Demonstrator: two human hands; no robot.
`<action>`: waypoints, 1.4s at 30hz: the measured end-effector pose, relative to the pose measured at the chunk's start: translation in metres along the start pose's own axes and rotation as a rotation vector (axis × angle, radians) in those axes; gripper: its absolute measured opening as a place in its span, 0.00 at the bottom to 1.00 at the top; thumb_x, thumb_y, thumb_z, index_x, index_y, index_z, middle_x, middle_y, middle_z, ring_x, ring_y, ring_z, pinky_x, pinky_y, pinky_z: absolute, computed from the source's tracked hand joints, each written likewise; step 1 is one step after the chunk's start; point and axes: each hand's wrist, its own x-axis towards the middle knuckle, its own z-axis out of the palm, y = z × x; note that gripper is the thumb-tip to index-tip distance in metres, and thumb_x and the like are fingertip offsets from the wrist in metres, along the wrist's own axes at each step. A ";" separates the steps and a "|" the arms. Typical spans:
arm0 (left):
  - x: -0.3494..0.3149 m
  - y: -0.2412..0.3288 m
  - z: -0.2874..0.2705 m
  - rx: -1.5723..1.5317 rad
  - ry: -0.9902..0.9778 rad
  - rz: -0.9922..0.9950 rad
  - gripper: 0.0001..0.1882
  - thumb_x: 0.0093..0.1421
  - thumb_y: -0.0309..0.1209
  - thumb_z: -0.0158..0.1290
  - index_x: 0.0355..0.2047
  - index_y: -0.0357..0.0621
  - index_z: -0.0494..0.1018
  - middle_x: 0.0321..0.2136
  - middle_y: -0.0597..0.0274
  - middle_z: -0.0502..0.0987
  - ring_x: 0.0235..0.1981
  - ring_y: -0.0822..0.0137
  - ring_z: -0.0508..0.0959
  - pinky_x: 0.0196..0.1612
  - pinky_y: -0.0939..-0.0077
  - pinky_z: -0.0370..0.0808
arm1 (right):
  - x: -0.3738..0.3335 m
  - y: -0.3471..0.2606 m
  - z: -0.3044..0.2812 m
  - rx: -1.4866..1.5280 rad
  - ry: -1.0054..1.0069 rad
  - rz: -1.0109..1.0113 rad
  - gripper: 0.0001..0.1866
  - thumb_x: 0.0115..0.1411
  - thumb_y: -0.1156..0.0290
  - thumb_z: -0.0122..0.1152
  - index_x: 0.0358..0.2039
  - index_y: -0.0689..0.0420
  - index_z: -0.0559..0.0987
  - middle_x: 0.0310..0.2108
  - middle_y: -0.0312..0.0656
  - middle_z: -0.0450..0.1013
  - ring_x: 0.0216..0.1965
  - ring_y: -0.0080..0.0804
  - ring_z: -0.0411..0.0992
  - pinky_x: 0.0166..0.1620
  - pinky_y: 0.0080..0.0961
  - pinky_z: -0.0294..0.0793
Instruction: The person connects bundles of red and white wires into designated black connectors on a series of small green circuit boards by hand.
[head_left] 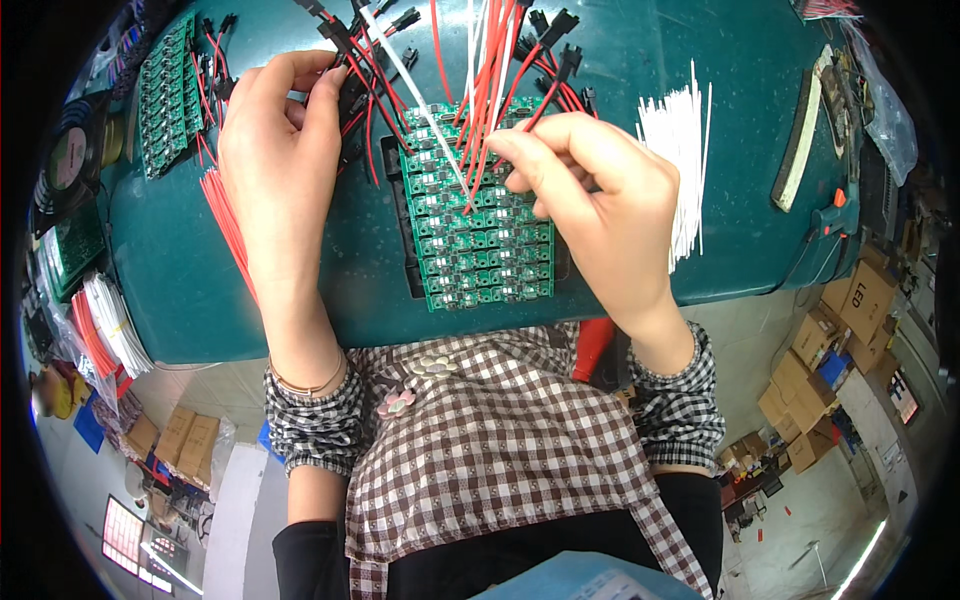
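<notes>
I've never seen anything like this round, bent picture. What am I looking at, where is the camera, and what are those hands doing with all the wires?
The camera sits on a person's head and looks down through a fisheye lens, so edges curve. No machine: two bare hands work at a teal table. In the middle lies a panel of small green circuit boards with red and white wires rising from it. The right hand pinches a wire end at the panel. The left hand grips red wires with black connectors. Loose white wires lie to the right, another green panel at far left.
</notes>
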 end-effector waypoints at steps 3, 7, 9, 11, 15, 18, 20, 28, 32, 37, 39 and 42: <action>0.000 0.000 0.000 -0.001 -0.001 0.001 0.07 0.56 0.28 0.59 0.35 0.40 0.79 0.26 0.61 0.77 0.21 0.70 0.70 0.29 0.75 0.70 | 0.002 0.002 0.001 -0.021 -0.012 -0.060 0.05 0.56 0.76 0.66 0.28 0.65 0.80 0.22 0.37 0.76 0.21 0.15 0.71 0.24 0.12 0.68; 0.000 -0.002 0.000 -0.009 0.000 0.010 0.07 0.56 0.28 0.59 0.35 0.41 0.79 0.26 0.62 0.77 0.21 0.70 0.70 0.29 0.75 0.70 | 0.000 -0.007 0.002 -0.046 0.068 -0.064 0.08 0.54 0.72 0.68 0.26 0.62 0.78 0.21 0.41 0.73 0.18 0.32 0.71 0.22 0.24 0.69; -0.001 -0.001 0.000 0.000 -0.001 0.003 0.07 0.56 0.28 0.59 0.35 0.41 0.79 0.26 0.62 0.77 0.21 0.70 0.70 0.29 0.75 0.70 | -0.001 -0.010 0.000 -0.062 0.041 -0.003 0.07 0.54 0.73 0.68 0.28 0.62 0.78 0.22 0.41 0.74 0.19 0.33 0.72 0.23 0.24 0.71; 0.000 0.000 0.000 0.008 -0.002 -0.002 0.07 0.56 0.28 0.59 0.35 0.41 0.79 0.26 0.62 0.77 0.21 0.70 0.70 0.29 0.75 0.70 | -0.003 -0.008 0.000 -0.070 0.040 -0.021 0.05 0.55 0.77 0.67 0.29 0.64 0.80 0.27 0.38 0.76 0.22 0.16 0.72 0.24 0.13 0.69; -0.001 -0.001 0.002 -0.005 0.005 -0.007 0.07 0.56 0.29 0.59 0.35 0.42 0.79 0.26 0.63 0.77 0.21 0.70 0.70 0.28 0.74 0.70 | -0.005 -0.004 0.002 -0.013 0.062 -0.066 0.04 0.56 0.77 0.66 0.29 0.64 0.80 0.27 0.38 0.77 0.23 0.16 0.73 0.24 0.13 0.70; -0.001 -0.001 0.000 -0.008 0.013 0.000 0.07 0.56 0.29 0.58 0.35 0.42 0.79 0.26 0.63 0.77 0.21 0.69 0.70 0.28 0.74 0.70 | -0.004 -0.006 -0.002 -0.024 -0.018 -0.043 0.04 0.57 0.77 0.65 0.30 0.65 0.81 0.27 0.39 0.77 0.23 0.17 0.74 0.24 0.14 0.72; 0.000 0.001 0.000 -0.009 0.008 -0.008 0.07 0.57 0.29 0.58 0.35 0.42 0.79 0.26 0.63 0.77 0.21 0.69 0.70 0.28 0.74 0.70 | 0.001 0.002 -0.001 0.042 -0.022 -0.077 0.04 0.58 0.77 0.64 0.30 0.65 0.81 0.26 0.38 0.77 0.23 0.16 0.73 0.24 0.12 0.70; 0.002 0.001 0.001 -0.012 -0.025 -0.001 0.07 0.57 0.29 0.58 0.35 0.42 0.79 0.27 0.61 0.77 0.22 0.68 0.71 0.29 0.73 0.70 | 0.008 0.013 -0.002 0.229 -0.091 0.119 0.07 0.56 0.71 0.66 0.28 0.63 0.82 0.22 0.41 0.77 0.22 0.22 0.73 0.26 0.17 0.70; 0.006 0.002 -0.002 -0.006 -0.009 -0.044 0.07 0.57 0.30 0.58 0.35 0.42 0.79 0.27 0.60 0.77 0.23 0.67 0.73 0.30 0.72 0.71 | 0.017 0.009 -0.027 0.292 -0.063 0.172 0.08 0.58 0.70 0.65 0.32 0.62 0.82 0.22 0.37 0.76 0.22 0.18 0.72 0.27 0.15 0.70; 0.019 0.001 0.004 0.045 -0.141 -0.099 0.08 0.54 0.31 0.60 0.30 0.39 0.76 0.27 0.57 0.77 0.27 0.59 0.76 0.34 0.67 0.73 | 0.047 0.017 -0.033 -0.448 0.053 0.064 0.12 0.57 0.64 0.64 0.32 0.61 0.80 0.29 0.45 0.78 0.29 0.38 0.76 0.35 0.31 0.75; 0.022 0.004 0.002 -0.021 -0.179 -0.191 0.09 0.53 0.31 0.61 0.31 0.38 0.76 0.27 0.57 0.76 0.28 0.61 0.77 0.34 0.68 0.73 | 0.056 0.028 -0.015 -0.641 0.051 -0.026 0.13 0.57 0.62 0.62 0.30 0.61 0.79 0.30 0.48 0.78 0.32 0.48 0.76 0.37 0.38 0.74; 0.019 -0.004 0.001 -0.159 -0.183 -0.259 0.10 0.51 0.31 0.62 0.31 0.38 0.76 0.27 0.58 0.76 0.27 0.65 0.76 0.34 0.69 0.72 | 0.059 0.032 -0.015 -0.529 -0.014 0.048 0.12 0.58 0.63 0.61 0.30 0.61 0.79 0.30 0.48 0.78 0.32 0.47 0.77 0.36 0.38 0.74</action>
